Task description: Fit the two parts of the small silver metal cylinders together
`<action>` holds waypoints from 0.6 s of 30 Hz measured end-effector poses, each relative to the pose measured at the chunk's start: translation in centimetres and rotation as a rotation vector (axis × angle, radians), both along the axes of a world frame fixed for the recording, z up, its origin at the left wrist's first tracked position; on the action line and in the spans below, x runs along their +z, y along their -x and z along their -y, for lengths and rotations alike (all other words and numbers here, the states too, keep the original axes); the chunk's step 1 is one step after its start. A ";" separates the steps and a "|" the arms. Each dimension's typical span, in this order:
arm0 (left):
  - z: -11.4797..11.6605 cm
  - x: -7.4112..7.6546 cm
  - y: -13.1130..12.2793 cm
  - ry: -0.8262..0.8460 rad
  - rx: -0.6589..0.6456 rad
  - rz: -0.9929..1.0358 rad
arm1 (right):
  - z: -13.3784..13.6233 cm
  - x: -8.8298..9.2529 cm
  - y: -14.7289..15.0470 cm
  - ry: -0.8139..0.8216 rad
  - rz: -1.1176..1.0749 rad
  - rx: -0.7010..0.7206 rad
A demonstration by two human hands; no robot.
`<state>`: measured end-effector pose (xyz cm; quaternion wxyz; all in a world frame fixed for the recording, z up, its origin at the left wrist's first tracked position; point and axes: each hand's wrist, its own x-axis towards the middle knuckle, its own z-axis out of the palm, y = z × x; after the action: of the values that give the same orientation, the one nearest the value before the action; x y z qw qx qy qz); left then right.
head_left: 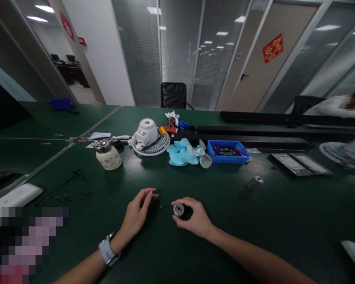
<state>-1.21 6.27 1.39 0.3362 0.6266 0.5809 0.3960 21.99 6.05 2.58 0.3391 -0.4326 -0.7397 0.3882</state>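
Observation:
My right hand (195, 217) grips a small round metal cylinder (179, 209) between thumb and fingers, its end with a dark central hole facing up. On the green table (154, 252), a tiny dark ring-like piece (161, 206) lies between my two hands. To its left, my left hand (138, 209) is loosely curved, with nothing visible in it and the fingers apart. A watch with a pale strap is on that wrist. Farther right stands another small metal cylinder (258, 180), apart from both hands.
Farther back are a patterned cream jar (109, 157), a white fan housing (148, 134) on a grille, blue fan blades (180, 153) and a blue bin (229, 157) with wires. Long black bars (254, 140) lie behind. Eyeglasses (73, 195) rest at left. A person sits far right.

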 end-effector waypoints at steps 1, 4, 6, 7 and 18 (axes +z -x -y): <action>0.0 0.1 0.0 -0.001 0.003 -0.007 | -0.1 0.0 -0.6 0.003 0.002 -0.008; 0.2 0.3 -0.1 0.000 0.007 -0.016 | -0.3 -0.3 -3.3 -0.013 0.020 -0.074; 0.3 0.3 0.0 0.010 0.018 -0.005 | -0.2 -0.7 -6.0 -0.045 0.050 -0.150; 0.3 0.2 0.0 0.017 0.024 0.006 | -0.1 -0.9 -7.6 -0.059 0.067 -0.195; 0.1 0.2 0.0 0.023 0.046 0.004 | 2.4 -2.7 -26.0 -0.101 0.283 -0.846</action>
<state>-1.17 6.17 1.60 0.3355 0.6084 0.5988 0.3983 47.99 3.67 -0.07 0.3841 -0.7290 -0.5547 0.1157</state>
